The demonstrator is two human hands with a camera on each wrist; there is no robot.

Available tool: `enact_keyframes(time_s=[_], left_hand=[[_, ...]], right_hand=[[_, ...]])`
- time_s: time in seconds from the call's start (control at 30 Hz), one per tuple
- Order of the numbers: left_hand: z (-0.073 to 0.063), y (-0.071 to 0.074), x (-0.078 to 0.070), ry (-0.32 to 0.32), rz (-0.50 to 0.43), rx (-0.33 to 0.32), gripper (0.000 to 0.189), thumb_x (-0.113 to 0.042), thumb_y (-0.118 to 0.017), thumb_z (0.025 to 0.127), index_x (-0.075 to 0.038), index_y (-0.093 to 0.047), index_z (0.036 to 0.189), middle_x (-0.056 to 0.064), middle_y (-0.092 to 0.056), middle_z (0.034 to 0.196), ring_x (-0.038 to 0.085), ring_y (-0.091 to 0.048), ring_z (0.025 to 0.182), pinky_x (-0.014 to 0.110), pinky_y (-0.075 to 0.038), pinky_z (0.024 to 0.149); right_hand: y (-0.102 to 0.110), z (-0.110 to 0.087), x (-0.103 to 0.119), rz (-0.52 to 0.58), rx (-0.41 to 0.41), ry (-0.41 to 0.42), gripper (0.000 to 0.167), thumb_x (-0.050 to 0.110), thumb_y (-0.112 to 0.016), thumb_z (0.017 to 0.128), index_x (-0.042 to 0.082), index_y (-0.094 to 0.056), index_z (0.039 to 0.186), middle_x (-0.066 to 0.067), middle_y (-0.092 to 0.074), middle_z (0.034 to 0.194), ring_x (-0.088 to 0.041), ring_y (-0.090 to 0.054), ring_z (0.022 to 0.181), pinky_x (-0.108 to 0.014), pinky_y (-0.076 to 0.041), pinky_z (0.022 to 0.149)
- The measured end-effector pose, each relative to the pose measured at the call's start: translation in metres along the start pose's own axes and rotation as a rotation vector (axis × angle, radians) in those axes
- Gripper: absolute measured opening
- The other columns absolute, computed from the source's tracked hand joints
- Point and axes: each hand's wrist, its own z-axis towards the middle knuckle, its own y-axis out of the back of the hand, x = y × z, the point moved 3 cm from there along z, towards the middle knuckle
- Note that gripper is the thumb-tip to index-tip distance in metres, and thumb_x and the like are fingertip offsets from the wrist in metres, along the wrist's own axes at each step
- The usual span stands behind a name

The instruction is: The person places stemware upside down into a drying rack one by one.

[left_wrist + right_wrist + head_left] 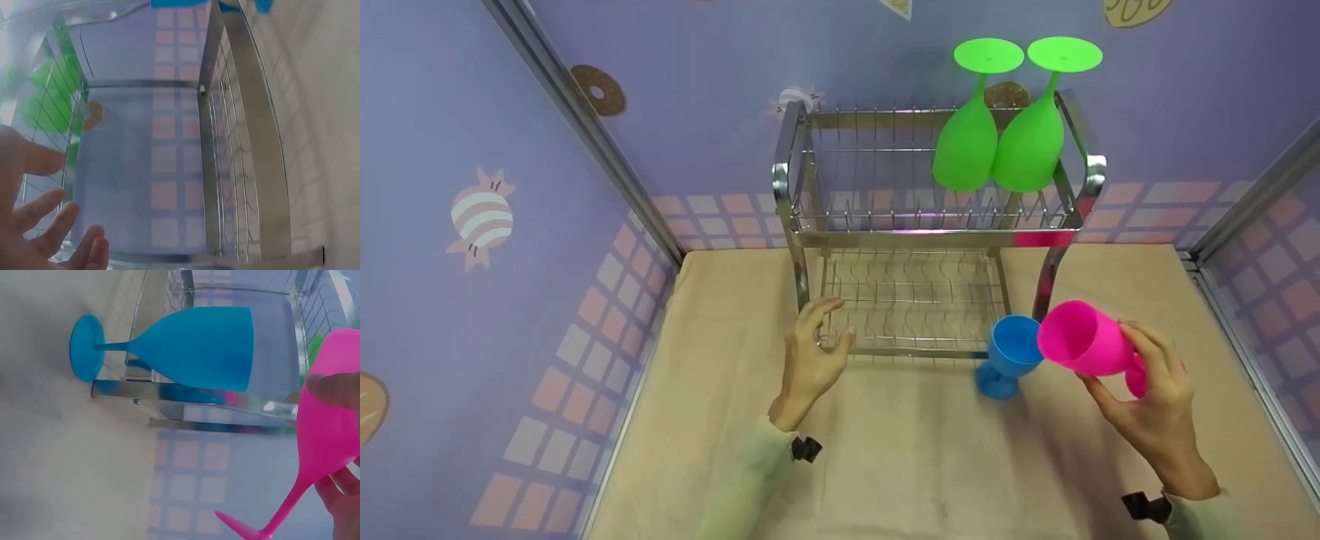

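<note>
Pink goblet [1099,341] tilts, clasped in the right grip [1161,397]; the left grip [810,366] hangs relaxed

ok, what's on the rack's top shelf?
Two green wine cups, upside down, toward the right end in the head view. Their bowls cover part of the rack behind them; the cups' insides can't be seen.

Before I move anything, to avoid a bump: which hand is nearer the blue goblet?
Right. The right hand holds the pink goblet just right of the blue goblet; the left hand is farther off to its left.
</note>
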Motion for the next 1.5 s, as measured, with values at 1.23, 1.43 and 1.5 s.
enact_keyframes(time_s=[1.23, 1.43, 1.5], left_hand=[[-0.021, -0.054, -0.059, -0.118, -0.203, 0.485, 0.08, -0.035, -0.087, 0.089, -0.01, -0.05, 0.155, 0.005, -0.058, 0.154, 0.021, -0.058, 0.138, 0.036, -0.056, 0.11], [-0.02, -0.057, -0.06, -0.118, -0.209, 0.497, 0.082, -0.035, -0.088, 0.089, -0.011, -0.048, 0.157, 0.006, -0.056, 0.155, 0.021, -0.058, 0.139, 0.034, -0.057, 0.11], [-0.02, -0.058, -0.06, -0.11, -0.214, 0.504, 0.083, -0.035, -0.088, 0.089, -0.012, -0.047, 0.158, 0.005, -0.055, 0.156, 0.021, -0.057, 0.14, 0.034, -0.057, 0.11]], right_hand=[[-0.083, 0.007, 0.086, -0.137, 0.176, 0.358, 0.093, -0.008, -0.101, 0.053, -0.001, -0.067, 0.139, -0.024, -0.067, 0.135, -0.045, -0.063, 0.12, -0.021, -0.025, 0.13], [-0.091, 0.007, 0.093, -0.15, 0.194, 0.353, 0.095, -0.005, -0.104, 0.053, 0.001, -0.067, 0.14, -0.022, -0.067, 0.135, -0.042, -0.062, 0.122, -0.021, -0.023, 0.13], [-0.093, 0.007, 0.094, -0.129, 0.185, 0.37, 0.092, -0.005, -0.102, 0.055, 0.001, -0.067, 0.14, -0.022, -0.068, 0.135, -0.043, -0.063, 0.121, -0.021, -0.025, 0.13]])
